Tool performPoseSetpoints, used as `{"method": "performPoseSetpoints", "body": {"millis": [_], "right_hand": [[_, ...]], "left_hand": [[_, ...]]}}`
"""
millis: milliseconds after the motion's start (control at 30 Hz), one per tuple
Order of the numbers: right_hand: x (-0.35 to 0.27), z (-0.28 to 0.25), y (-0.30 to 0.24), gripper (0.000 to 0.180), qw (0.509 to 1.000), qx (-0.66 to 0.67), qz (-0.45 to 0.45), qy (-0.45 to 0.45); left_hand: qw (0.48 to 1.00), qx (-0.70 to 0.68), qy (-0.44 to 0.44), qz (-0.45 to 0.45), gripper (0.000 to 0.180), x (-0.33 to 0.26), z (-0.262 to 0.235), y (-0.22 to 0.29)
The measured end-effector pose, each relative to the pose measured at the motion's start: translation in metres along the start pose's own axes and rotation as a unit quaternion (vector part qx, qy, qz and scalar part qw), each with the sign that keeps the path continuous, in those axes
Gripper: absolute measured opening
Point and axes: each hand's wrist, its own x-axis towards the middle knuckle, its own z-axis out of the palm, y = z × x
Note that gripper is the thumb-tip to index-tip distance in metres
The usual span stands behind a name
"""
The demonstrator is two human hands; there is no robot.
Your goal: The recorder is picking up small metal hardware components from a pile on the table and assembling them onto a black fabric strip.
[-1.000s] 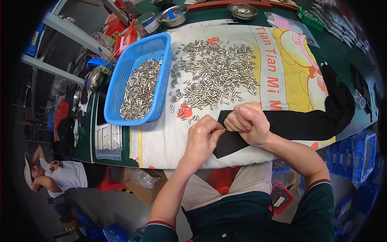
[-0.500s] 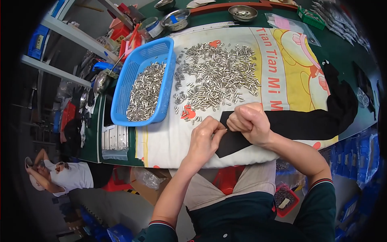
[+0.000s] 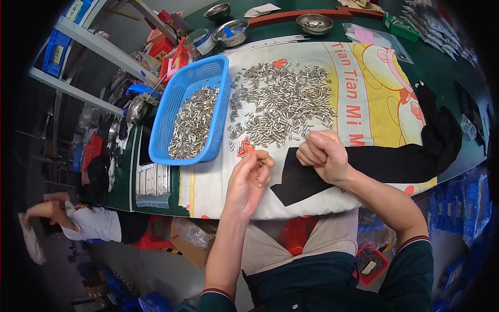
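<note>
Small silvery metal pins (image 3: 286, 101) lie spread in a loose heap on a printed white and yellow cloth (image 3: 228, 195). My left hand (image 3: 248, 182) is just in front of the heap's near left edge, its fingers curled inward and its palm turned partly up. Small glints show at its fingers, too small to make out. Over the black cloth (image 3: 299, 179), my right hand (image 3: 326, 157) forms a fist. Whatever that fist holds, if anything, is hidden. Left of the heap, a blue plastic basket (image 3: 222, 104) contains many more of the pins.
Metal bowls (image 3: 314, 23) stand along the back of the green table, near a bundle of thin rods (image 3: 265, 43). A bag of metal rods (image 3: 153, 182) lies at the left edge. Below the table are a red bin (image 3: 383, 268) and, further left, another person (image 3: 96, 223).
My left hand has moved left, away from my right fist, and turned its palm up more. The right fist has barely moved. The other person's arms have shifted.
</note>
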Motion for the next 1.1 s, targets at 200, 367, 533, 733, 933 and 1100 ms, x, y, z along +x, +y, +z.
{"method": "performPoseSetpoints", "body": {"millis": [200, 367, 533, 733, 933, 1100], "right_hand": [[0.0, 0.0, 0.0, 0.043, 1.0, -0.004, 0.0, 0.0], [0.0, 0.0, -0.002, 0.043, 1.0, 0.01, 0.002, 0.002], [-0.001, -0.001, -0.001, 0.044, 1.0, 0.015, 0.004, -0.002], [-0.003, 0.001, -0.002, 0.044, 1.0, -0.022, -0.001, -0.006], [-0.005, 0.003, -0.001, 0.044, 1.0, 0.005, -0.007, -0.019], [-0.006, 0.002, 0.004, 0.042, 0.999, 0.039, 0.004, -0.027]], "left_hand": [[0.752, 0.623, 0.027, 0.212, 0.009, 0.031, 0.004, 0.006], [0.548, 0.779, -0.062, 0.298, 0.007, 0.046, 0.002, 0.007], [0.564, 0.782, -0.107, 0.242, 0.007, 0.046, 0.011, 0.014], [0.661, 0.717, -0.101, 0.196, 0.008, 0.01, 0.024, -0.01], [0.728, 0.653, -0.018, 0.208, 0.005, 0.003, 0.018, -0.023], [0.735, 0.642, -0.008, 0.218, 0.005, 0.003, 0.015, -0.024]]}}
